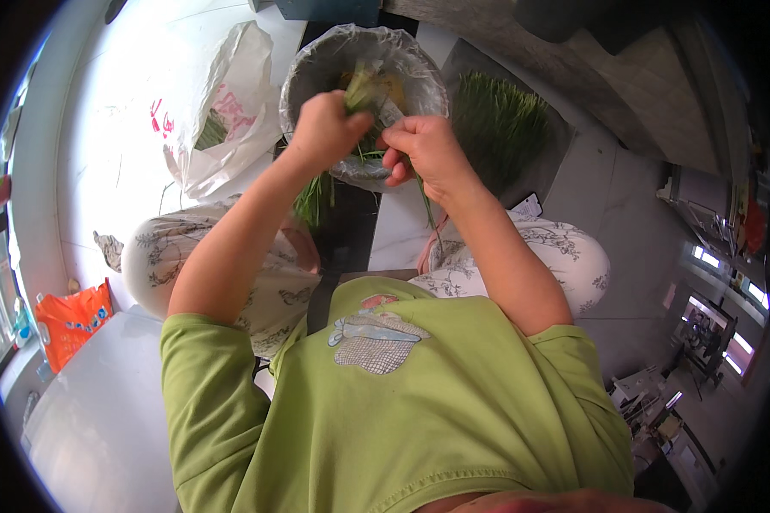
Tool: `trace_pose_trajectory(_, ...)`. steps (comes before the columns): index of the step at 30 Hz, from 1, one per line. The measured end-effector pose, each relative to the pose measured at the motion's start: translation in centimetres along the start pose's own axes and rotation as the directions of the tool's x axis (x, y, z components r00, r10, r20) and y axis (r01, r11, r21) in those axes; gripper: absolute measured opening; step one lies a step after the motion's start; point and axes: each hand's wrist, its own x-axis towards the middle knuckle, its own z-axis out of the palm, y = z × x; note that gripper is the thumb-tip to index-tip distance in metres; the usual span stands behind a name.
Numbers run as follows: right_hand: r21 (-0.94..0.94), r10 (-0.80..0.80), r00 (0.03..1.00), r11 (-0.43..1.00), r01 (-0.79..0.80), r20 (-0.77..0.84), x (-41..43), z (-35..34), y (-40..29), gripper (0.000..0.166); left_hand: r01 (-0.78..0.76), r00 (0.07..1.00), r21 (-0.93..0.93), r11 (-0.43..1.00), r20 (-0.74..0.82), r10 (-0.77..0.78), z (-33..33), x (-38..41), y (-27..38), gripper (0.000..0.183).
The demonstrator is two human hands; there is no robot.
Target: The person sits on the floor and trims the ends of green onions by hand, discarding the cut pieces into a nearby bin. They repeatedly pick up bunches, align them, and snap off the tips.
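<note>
My left hand point(330, 128) grips a bunch of long green leaves, likely garlic chives, over a bin point(293, 80) lined with clear plastic. The bunch's pale stalk ends point(360, 86) point up past my thumb, slightly blurred. Its leaf ends point(314, 200) hang below my wrist, outside the rim. Just to the right, my right hand point(427, 154) pinches a few thin green blades point(427, 202) that trail down toward my lap. Inside the bin lie some green scraps and something yellow, partly hidden by my hands.
Right of the bin, a pile of chives point(500, 125) lies on a dark mat point(558, 138). A white plastic bag point(231, 157) with greens point(212, 130) stands left. A phone point(528, 205) is by my right knee. An orange bag point(74, 324) sits at far left.
</note>
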Motion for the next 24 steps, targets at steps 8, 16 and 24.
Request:
trace_pose_trajectory(8, 0.256, -0.122, 0.991, 0.957, 0.133, -0.059, -0.6, -1.0, -1.3, 0.011, 0.201, 0.977, -0.437, 0.877, 0.023, -0.212, -0.2, 0.5, -0.2, 0.016)
trace_pose_trajectory(16, 0.319, -0.144, 0.984, 0.932, 0.17, -0.104, -0.1, -1.6, -1.3, 0.007, 0.294, 0.939, -0.527, 0.797, 0.313, -0.14, 0.0, -0.2, 0.9, 0.016)
trace_pose_trajectory(24, 0.346, -0.144, 0.985, 0.923, 0.168, -0.093, -0.1, -2.0, -1.5, 0.008, 0.387, 0.862, -0.514, 0.766, 0.496, -0.103, -0.3, -0.8, 1.5, 0.019)
